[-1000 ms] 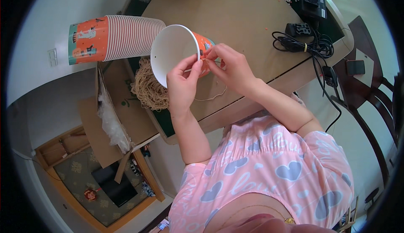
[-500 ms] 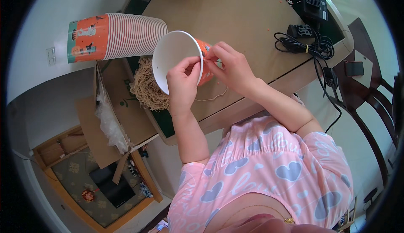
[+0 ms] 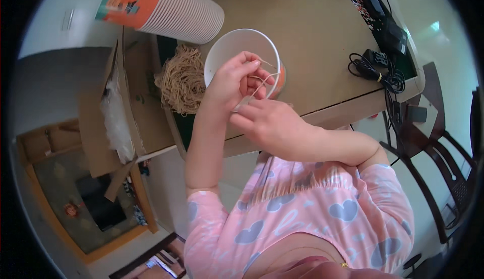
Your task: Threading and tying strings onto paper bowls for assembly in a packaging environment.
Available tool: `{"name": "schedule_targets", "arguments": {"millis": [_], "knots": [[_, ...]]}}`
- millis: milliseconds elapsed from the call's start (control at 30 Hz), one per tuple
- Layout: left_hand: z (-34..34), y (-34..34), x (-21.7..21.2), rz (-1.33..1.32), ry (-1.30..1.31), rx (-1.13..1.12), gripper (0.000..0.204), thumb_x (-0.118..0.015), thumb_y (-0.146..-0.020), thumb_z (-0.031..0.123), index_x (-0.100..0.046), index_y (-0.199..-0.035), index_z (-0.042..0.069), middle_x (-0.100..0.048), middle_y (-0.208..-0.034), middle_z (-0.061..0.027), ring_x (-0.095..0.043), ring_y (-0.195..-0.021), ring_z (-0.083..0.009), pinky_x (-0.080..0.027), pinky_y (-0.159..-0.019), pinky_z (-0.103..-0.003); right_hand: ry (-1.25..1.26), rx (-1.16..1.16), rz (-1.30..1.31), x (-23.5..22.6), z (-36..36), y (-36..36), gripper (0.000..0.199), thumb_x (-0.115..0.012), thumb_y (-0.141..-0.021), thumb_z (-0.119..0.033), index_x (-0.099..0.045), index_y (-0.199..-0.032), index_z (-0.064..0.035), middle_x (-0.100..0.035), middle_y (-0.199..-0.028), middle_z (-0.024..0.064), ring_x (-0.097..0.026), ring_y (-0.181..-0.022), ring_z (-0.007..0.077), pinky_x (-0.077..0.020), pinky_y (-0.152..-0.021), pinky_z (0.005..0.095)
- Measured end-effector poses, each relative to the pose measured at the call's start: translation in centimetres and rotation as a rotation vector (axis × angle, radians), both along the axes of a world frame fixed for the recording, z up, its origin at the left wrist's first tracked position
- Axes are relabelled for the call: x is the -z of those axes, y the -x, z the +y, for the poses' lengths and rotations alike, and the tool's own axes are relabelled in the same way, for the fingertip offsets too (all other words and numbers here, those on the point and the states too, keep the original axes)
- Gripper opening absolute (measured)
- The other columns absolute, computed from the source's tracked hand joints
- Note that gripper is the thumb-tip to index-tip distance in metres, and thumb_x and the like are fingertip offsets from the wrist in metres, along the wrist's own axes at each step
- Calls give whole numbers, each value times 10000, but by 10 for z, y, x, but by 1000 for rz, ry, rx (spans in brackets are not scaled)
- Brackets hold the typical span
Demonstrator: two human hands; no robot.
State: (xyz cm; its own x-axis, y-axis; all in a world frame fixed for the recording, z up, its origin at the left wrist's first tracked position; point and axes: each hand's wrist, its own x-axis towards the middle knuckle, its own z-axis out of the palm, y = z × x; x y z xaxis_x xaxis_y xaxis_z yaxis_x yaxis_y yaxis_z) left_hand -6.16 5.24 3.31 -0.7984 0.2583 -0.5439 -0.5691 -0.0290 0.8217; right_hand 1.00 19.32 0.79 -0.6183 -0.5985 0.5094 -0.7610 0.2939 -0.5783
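A paper bucket (image 3: 229, 47), white inside with an orange printed outside, lies tipped on the table with its mouth toward me. In front of that mouth, my left hand (image 3: 237, 79) is closed with thin beige string (image 3: 258, 85) running across its curled fingers. The string passes over the bucket's right rim. Just below, my right hand (image 3: 272, 125) is closed, back upward, pinching the string's near part; its fingertips are partly hidden. Left of the bucket lies a tangled heap of beige string (image 3: 181, 82).
A long stack of nested paper buckets (image 3: 186, 11) lies at the far left. An open cardboard box (image 3: 148, 92) with clear plastic stands beside the table (image 3: 307, 26). Black cables (image 3: 388, 74) and adapters are at the right edge, near a dark chair (image 3: 428, 112).
My right hand has come off the bucket's rim and moved toward me and left, drawing the string. My left hand has let go of the rim and holds string. The view has shifted.
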Motion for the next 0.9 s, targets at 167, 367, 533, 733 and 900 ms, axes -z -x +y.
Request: {"name": "schedule_targets", "arguments": {"millis": [167, 367, 533, 733, 900], "knots": [[-21, -17, 7, 11, -73, -51, 104, -482, -976, 153, -489, -1023, 61, -581, -680, -64, -437, -453, -75, -310, -393, -201, 192, 54, -72, -28, 14, 29, 156, -642, -783, -92, -590, -923, -45, -600, -861, 112, -607, -801, 298, -491, -670, 374], [-17, -44, 9, 306, 43, -190, 82, -534, -968, 157, -512, -995, 82, -377, -620, 69, -306, -527, -27, -202, -485, -201, -120, 122, -264, -24, 25, 79, 143, -672, -823, -110, -602, -919, -31, -648, -816, 116, -641, -735, 280, -499, -662, 358], [-20, -44, 31, 379, -12, -237, 71, -537, -961, 127, -515, -1001, 73, -394, -629, 65, -340, -535, -35, -250, -499, -201, -194, 113, -359, -15, 14, 79, 138, -689, -811, -99, -607, -892, -23, -652, -742, 94, -632, -657, 197, -492, -634, 315], [-33, -42, 25, 491, 21, -291, 96, -617, -902, 106, -557, -949, 48, -556, -708, 13, -510, -599, -77, -393, -555, -252, -13, 148, -426, -2, 12, 78, 131, -657, -820, -81, -611, -924, -16, -658, -747, 113, -642, -663, 210, -493, -613, 304], [-47, -46, 18, 775, 586, 80, 112, -700, -804, 94, -626, -864, 35, -552, -678, -31, -541, -629, -159, -422, -586, -307, 63, 179, -583, -8, 13, 72, 113, -652, -832, -73, -604, -913, -9, -652, -746, 118, -629, -656, 198, -488, -613, 297]]}}
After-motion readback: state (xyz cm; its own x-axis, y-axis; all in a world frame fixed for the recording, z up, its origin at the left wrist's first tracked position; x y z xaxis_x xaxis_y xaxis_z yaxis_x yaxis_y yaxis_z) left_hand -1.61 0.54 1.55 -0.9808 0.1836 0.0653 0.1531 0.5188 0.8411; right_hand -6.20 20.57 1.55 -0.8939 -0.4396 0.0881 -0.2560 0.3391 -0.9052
